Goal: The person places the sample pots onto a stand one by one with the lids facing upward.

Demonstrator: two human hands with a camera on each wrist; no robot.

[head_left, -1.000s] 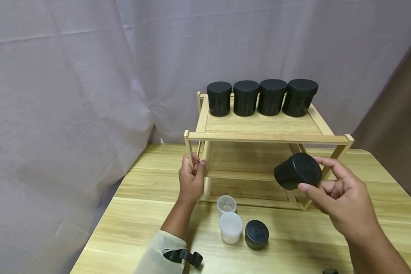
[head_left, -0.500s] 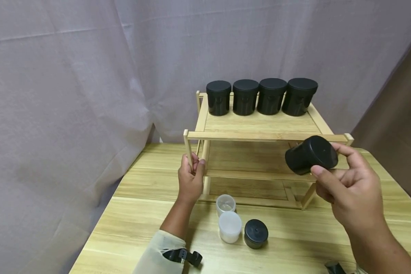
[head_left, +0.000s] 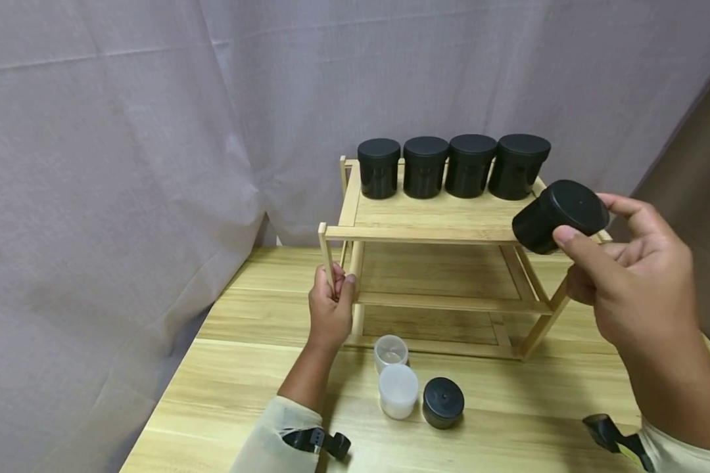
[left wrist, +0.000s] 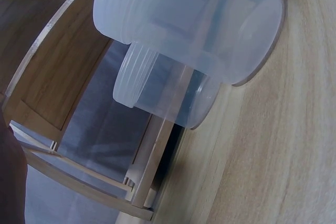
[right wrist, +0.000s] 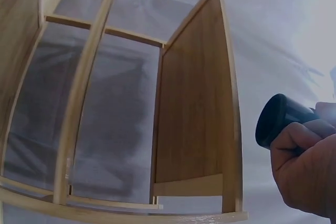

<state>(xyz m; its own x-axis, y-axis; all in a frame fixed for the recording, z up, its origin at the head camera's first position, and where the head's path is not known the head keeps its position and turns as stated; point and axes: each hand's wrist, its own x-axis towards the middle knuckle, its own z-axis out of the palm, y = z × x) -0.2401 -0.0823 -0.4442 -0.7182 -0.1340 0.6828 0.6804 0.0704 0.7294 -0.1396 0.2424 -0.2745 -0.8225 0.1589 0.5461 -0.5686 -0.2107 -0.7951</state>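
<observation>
Raised since a second ago, right hand (head_left: 633, 276) grips black jar (head_left: 559, 215) beside top shelf (head_left: 444, 217); left hand (head_left: 330, 309) still grips rack post (head_left: 327, 256).

backdrop: grey-lilac cloth curtain (head_left: 124, 131) | table: light wood planks (head_left: 225, 394) | light: soft, even

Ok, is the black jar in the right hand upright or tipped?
Tipped: the black jar lies near sideways in the right hand, its lidded end facing the camera.

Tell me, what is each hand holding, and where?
The right hand grips a black jar around its lid end; the left hand grips the wooden rack by its front-left post.
</observation>
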